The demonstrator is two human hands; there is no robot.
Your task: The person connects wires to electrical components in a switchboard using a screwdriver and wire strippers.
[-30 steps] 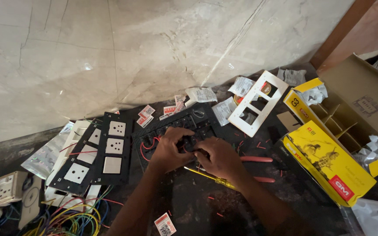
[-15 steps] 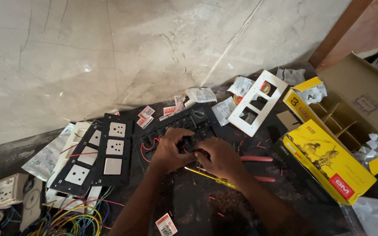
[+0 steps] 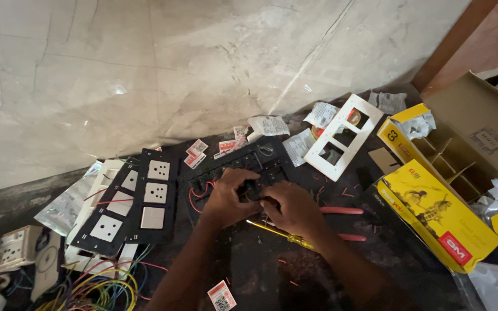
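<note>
My left hand [image 3: 229, 198] and my right hand [image 3: 288, 207] meet over a black switch plate [image 3: 240, 167] lying on the dark floor, with red wires at its left side. Both hands pinch a small black module [image 3: 251, 190] set in that plate; the fingers hide most of it. A yellow-handled screwdriver [image 3: 280, 235] lies just under my right wrist. Red-handled pliers [image 3: 341, 211] rest to the right of my right hand.
Left of the hands lies a black plate with white sockets [image 3: 145, 198]. A white frame [image 3: 341, 137] stands at the back right. An open yellow carton [image 3: 433, 207] is at the right. Coloured wires [image 3: 102, 288] coil at the lower left, torn wrappers [image 3: 266, 125] near the wall.
</note>
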